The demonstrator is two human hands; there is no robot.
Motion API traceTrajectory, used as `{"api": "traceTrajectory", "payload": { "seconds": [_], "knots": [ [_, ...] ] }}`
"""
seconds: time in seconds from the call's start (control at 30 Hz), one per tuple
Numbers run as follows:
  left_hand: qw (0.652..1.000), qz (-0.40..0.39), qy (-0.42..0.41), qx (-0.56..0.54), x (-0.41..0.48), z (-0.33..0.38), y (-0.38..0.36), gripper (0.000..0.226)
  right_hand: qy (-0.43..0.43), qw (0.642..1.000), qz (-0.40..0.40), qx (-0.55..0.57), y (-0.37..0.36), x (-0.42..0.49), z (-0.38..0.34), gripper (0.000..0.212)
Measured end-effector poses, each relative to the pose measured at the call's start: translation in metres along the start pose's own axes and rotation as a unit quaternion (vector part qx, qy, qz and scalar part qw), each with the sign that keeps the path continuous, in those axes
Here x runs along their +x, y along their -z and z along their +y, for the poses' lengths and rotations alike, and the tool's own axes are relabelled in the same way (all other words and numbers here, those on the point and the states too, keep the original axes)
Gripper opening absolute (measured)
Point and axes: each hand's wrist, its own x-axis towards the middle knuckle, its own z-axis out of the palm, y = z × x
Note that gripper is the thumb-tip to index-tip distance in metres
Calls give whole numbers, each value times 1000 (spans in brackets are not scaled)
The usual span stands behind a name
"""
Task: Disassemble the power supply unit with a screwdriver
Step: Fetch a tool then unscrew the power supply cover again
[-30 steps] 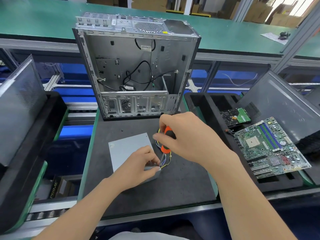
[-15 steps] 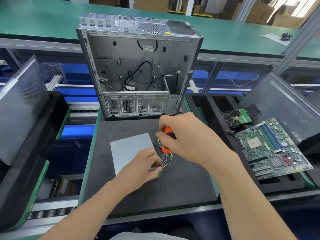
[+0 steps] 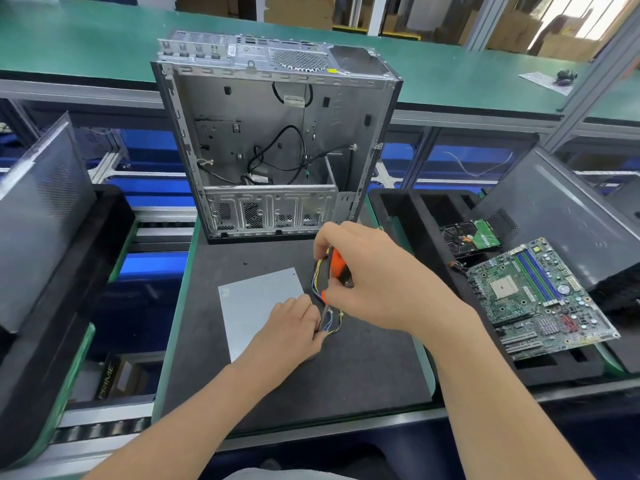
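Head view: the right hand [image 3: 377, 282] has its fingers [image 3: 332, 233] and thumb curled tight round the orange-and-black handle of the screwdriver [image 3: 335, 266], which slants down toward the person. Its metal shaft runs to the left hand's fingertips, and the tip is hidden behind them, so what it meets cannot be made out. The left hand [image 3: 291, 332] lies on the near right corner of the power supply unit [image 3: 256, 299], fingers curled over that edge and gripping it; whether they also touch the shaft is unclear. The grey unit lies flat on the dark mat [image 3: 346, 375], stretching left of both hands, its near corner covered by the left palm. A bundle of coloured wires [image 3: 316, 275] loops out just beneath the right fingers, partly hidden by the handle. Beyond the hands stands the open computer case [image 3: 277, 133]. Well to the right of the right hand lie a motherboard [image 3: 533, 296] and, behind it, a hard drive [image 3: 471, 239], both on a black foam tray [image 3: 415, 216].
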Motion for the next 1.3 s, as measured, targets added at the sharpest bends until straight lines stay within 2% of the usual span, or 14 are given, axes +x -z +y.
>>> {"api": "traceTrajectory", "payload": {
  "seconds": [0.13,0.2,0.4,0.47,0.53,0.6,0.67,0.73,0.83,0.93,1.0,1.1,1.2,1.3],
  "knots": [
    [1000,8,2,19,2,-1,-6,45,-17,998,40,-46,-8,2,-2,18],
    [999,13,-3,31,3,-2,-8,48,-32,995,66,-71,-9,4,-3,26],
    [995,32,-29,91,10,-10,-7,51,-19,996,83,-4,0,3,-3,10],
    [997,61,-30,42,13,-12,-2,50,-24,994,110,15,1,1,-2,9],
    [998,63,14,-26,18,-20,3,42,-28,990,134,29,-1,2,-1,9],
    [991,14,111,-75,23,-43,4,24,-27,987,156,42,-6,4,2,9],
    [974,-22,186,-124,25,-73,4,21,-32,981,184,59,-13,6,4,11],
    [951,25,258,-169,28,-98,12,21,-49,971,218,84,-23,9,6,13],
    [928,84,314,-180,29,-129,26,18,-98,946,265,159,-45,18,11,16],
    [900,52,382,-201,33,-157,35,14,-172,917,260,248,-77,34,14,20],
    [883,7,417,-217,35,-173,32,17,-213,898,250,292,-99,47,15,17],
    [855,-20,450,-256,37,-187,22,22,-236,874,230,356,-132,64,15,12],
    [853,-35,446,-268,41,-194,10,26,-251,864,227,374,-158,75,13,12],
    [866,-41,421,-265,44,-195,-2,29,-238,857,266,371,-174,79,9,15]
  ]
}}
